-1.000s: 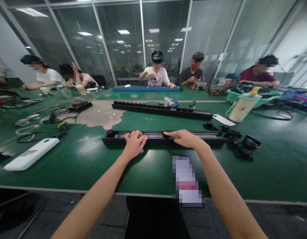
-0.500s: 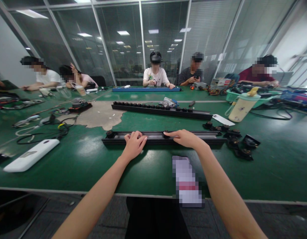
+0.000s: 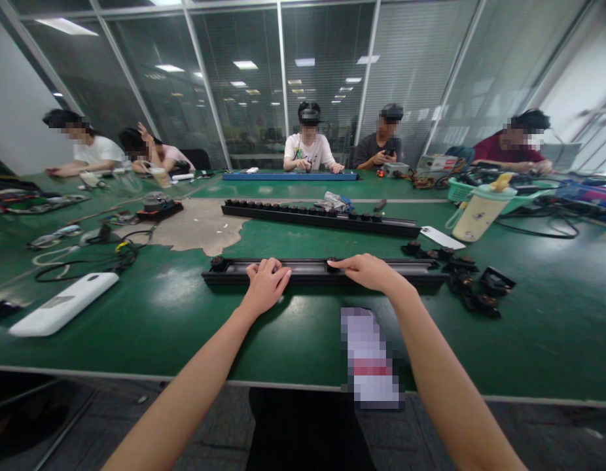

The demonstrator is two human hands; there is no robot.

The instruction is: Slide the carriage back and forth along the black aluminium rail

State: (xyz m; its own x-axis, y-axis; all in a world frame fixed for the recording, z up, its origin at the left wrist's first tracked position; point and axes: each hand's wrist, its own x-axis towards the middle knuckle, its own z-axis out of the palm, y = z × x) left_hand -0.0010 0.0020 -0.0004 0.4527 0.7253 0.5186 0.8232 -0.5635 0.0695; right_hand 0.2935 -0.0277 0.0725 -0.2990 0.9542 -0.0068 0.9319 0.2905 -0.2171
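A long black channel rail [image 3: 313,281] lies crosswise on the table in front of me. My left hand [image 3: 267,282] is closed over its left half, fingers bent into the channel and thumb along the near wall. Inside the channel, right of centre, sits a small black part [image 3: 331,265]. My right hand [image 3: 369,271] lies across the rail, its index finger stretched left with the tip on that part; its other fingers are partly hidden. A similar black part [image 3: 217,262] sits at the rail's left end. Several loose black parts [image 3: 482,304] lie beyond the right end.
Behind lies another black rail [image 3: 322,219] filled with several such parts. A phone [image 3: 369,356] is at the near table edge, a white power bank [image 3: 65,304] at left with cables. A cup [image 3: 482,212] and green basket [image 3: 460,190] stand right. Several people sit across the table.
The small black part and my right index fingertip have shifted very slightly right along the channel. My left hand stays in place on the rail. The whole view has moved a little.
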